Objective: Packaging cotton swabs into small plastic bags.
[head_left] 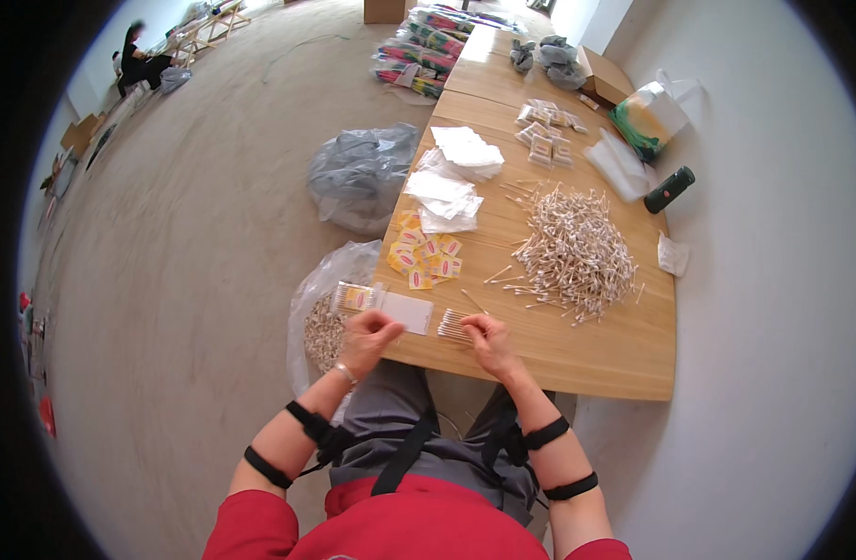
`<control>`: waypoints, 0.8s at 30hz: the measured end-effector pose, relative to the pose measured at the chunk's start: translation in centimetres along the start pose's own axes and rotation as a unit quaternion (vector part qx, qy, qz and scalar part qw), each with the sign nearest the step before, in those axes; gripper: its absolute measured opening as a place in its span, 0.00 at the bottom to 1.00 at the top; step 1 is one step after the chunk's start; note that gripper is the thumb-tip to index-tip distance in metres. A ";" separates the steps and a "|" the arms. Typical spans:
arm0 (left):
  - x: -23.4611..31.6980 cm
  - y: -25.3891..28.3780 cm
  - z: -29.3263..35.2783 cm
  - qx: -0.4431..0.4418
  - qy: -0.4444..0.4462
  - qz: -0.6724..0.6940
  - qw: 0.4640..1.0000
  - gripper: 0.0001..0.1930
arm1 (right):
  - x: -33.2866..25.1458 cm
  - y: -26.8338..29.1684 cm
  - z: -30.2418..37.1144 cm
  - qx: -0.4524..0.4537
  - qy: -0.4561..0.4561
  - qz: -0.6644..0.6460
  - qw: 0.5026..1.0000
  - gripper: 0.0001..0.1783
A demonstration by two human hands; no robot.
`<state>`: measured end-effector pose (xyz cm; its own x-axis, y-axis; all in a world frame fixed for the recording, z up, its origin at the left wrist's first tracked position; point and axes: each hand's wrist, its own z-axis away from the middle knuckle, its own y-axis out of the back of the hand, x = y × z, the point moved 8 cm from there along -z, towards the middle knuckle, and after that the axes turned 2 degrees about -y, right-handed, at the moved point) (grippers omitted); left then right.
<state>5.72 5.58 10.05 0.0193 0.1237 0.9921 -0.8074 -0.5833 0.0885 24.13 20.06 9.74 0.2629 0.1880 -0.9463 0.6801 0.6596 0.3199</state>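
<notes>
Near the table's front edge my right hand [490, 343] is closed on the ends of a small row of cotton swabs [451, 324], lined up side by side. My left hand [367, 342] has its fingers curled together at the table's edge; what they hold, if anything, is hidden. Beside its fingertips lies a flat white bag [407, 314]. Just beyond the left hand, a clear pack of cotton swabs with a yellow label [355, 297] sits at the table's left corner. A large heap of loose cotton swabs [577, 252] lies on the right, with a few strays around it.
On the wooden table [577, 359] lie yellow-and-white cards [423, 257], stacked white bags [446, 187], finished packs [547, 131] and a dark green bottle [670, 189]. A clear sack of cotton swabs [323, 331] stands on the floor at left, near a grey plastic bundle [362, 177]. A wall borders the right.
</notes>
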 end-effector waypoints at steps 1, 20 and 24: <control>-0.3 2.4 0.3 0.025 -0.016 -0.037 0.999 0.07 | 0.9 1.8 -0.3 0.071 0.034 0.120 0.990 0.07; 3.6 -5.3 -1.1 -0.036 -0.274 -0.309 0.910 0.21 | 2.1 6.3 -8.4 0.113 0.043 0.401 0.908 0.11; 3.1 -12.4 -3.5 -0.123 -0.342 -0.370 0.855 0.21 | 2.1 7.8 -10.1 0.123 0.038 0.473 0.872 0.08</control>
<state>13.70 16.03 11.70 0.8509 -0.1611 0.5001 -0.5230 -0.3503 0.7770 23.10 32.96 9.76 0.7464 0.6163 -0.2512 0.3123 0.0090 0.9500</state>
